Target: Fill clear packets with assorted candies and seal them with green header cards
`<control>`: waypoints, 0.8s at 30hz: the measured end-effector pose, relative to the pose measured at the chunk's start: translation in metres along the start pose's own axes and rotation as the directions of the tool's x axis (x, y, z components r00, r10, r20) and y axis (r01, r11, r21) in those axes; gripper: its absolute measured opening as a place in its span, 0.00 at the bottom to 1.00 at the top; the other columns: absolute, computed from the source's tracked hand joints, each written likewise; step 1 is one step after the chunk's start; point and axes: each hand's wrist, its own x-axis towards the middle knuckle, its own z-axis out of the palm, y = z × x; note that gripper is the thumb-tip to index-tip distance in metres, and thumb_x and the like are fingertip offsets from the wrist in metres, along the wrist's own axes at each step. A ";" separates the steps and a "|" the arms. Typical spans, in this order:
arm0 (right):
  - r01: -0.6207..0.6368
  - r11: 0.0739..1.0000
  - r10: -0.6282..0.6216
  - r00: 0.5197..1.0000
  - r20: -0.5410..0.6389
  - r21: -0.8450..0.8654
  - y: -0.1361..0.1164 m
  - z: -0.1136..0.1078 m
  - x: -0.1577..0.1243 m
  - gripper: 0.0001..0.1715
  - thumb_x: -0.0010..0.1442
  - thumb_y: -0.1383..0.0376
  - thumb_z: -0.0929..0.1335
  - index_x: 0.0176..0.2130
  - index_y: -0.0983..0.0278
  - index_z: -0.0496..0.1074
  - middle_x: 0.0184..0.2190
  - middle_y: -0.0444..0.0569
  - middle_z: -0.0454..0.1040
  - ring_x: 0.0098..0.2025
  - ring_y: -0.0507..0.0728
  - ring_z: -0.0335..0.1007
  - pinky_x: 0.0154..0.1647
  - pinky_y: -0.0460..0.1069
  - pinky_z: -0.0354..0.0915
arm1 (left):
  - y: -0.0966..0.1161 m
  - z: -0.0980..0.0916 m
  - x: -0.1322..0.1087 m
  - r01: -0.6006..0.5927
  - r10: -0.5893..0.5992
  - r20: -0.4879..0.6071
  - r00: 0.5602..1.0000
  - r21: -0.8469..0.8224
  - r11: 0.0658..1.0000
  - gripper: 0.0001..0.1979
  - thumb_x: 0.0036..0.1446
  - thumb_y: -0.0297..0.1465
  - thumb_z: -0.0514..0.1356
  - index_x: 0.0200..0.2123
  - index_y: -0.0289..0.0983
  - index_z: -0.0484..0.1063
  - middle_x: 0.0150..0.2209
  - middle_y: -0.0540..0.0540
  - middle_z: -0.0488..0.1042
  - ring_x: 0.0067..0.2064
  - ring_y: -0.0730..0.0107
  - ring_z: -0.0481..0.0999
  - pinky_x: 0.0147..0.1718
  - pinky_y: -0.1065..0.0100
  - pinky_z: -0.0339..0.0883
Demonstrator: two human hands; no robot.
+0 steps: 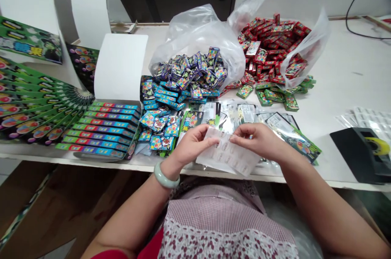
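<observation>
The left hand [197, 141], bent inward, has its thumb pressed against its curled fingers, gripping the upper left part of a thin, whitish, translucent sheet with rows of small rounded labels [233, 155]. The right hand [258, 139] has its thumb and fingertips drawn nearly together at the sheet's upper right edge; whether they pinch the sheet itself or a single label, I cannot tell. The sheet lies tilted between the hands, above the front edge of a white tabletop [342, 75].

A pale green, smooth ring bangle [166, 175] circles the left wrist. Just beyond the hands lie flat, clear-wrapped green and black printed cards [293, 137]. Beside the left hand sit small, light blue printed boxes [161, 141], with small, purple printed boxes [191, 69] heaped behind them at the mouth of a clear plastic bag [201, 27]. Farther right, small, red printed boxes [271, 47] fill a second transparent bag [317, 35], with small, green printed boxes [275, 95] in front.

Well to the left, an open carton with a white flap [120, 67] holds a row of narrow, multicoloured packs [100, 130]. On the far right stands a black tape dispenser with a yellow core [354, 153].
</observation>
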 end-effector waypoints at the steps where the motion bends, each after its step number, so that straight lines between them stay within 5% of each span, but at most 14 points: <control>1: 0.015 1.000 -0.016 0.999 -0.050 -0.020 0.003 -0.004 -0.001 0.10 0.57 0.57 0.69 0.32 0.61 0.75 0.29 0.46 0.77 0.31 0.54 0.71 0.30 0.48 0.64 | -0.001 -0.001 0.003 0.010 -0.010 -0.008 1.000 -0.003 1.000 0.11 0.46 0.34 0.68 0.32 0.36 0.72 0.28 0.51 0.74 0.29 0.74 0.72 0.29 0.72 0.66; 5: 0.024 0.980 -0.082 0.954 -0.287 -0.197 0.025 -0.023 -0.024 0.23 0.54 0.56 0.72 0.48 0.60 0.70 0.48 0.53 0.74 0.50 0.62 0.70 0.48 0.56 0.67 | -0.010 -0.012 0.016 0.027 -0.033 -0.141 0.989 -0.044 0.999 0.15 0.44 0.35 0.70 0.33 0.36 0.71 0.30 0.50 0.76 0.30 0.72 0.73 0.31 0.70 0.68; 10: 0.072 0.917 -0.093 0.995 -0.033 -0.392 0.062 -0.008 -0.058 0.20 0.51 0.63 0.74 0.46 0.58 0.71 0.49 0.54 0.74 0.52 0.65 0.69 0.52 0.60 0.65 | -0.022 -0.023 0.035 0.037 -0.060 -0.220 0.974 -0.105 0.994 0.19 0.40 0.34 0.71 0.36 0.34 0.71 0.33 0.48 0.77 0.32 0.70 0.75 0.34 0.68 0.69; 14: -0.005 0.896 -0.044 0.994 -0.100 -0.444 0.075 0.003 -0.068 0.13 0.55 0.66 0.70 0.43 0.60 0.71 0.43 0.55 0.76 0.46 0.66 0.71 0.48 0.60 0.65 | -0.030 -0.023 0.049 0.031 -0.067 -0.253 0.965 -0.146 0.989 0.20 0.37 0.33 0.72 0.34 0.34 0.71 0.32 0.49 0.77 0.32 0.69 0.75 0.34 0.68 0.70; 17: -0.015 0.920 -0.052 0.986 -0.159 -0.392 0.069 -0.016 -0.081 0.14 0.56 0.64 0.70 0.44 0.61 0.70 0.43 0.54 0.76 0.44 0.64 0.71 0.46 0.58 0.66 | -0.033 -0.019 0.053 0.025 -0.064 -0.281 0.958 -0.141 0.990 0.20 0.38 0.32 0.71 0.35 0.34 0.70 0.32 0.49 0.77 0.32 0.69 0.76 0.34 0.68 0.70; 20: 0.044 0.930 -0.136 0.963 -0.231 -0.365 0.056 -0.040 -0.092 0.17 0.56 0.61 0.71 0.46 0.59 0.69 0.46 0.53 0.75 0.48 0.63 0.70 0.50 0.58 0.65 | -0.039 -0.005 0.054 0.041 -0.058 -0.203 0.978 -0.091 0.995 0.18 0.42 0.32 0.69 0.36 0.34 0.70 0.33 0.48 0.77 0.33 0.69 0.76 0.35 0.66 0.71; 24: 0.154 0.896 -0.214 0.971 -0.102 -0.418 0.044 -0.041 -0.079 0.15 0.57 0.64 0.71 0.45 0.58 0.70 0.45 0.52 0.75 0.48 0.62 0.69 0.49 0.57 0.65 | -0.058 0.030 0.058 0.008 -0.005 -0.061 0.998 0.053 0.999 0.13 0.50 0.33 0.63 0.38 0.35 0.69 0.35 0.45 0.77 0.33 0.67 0.76 0.34 0.64 0.71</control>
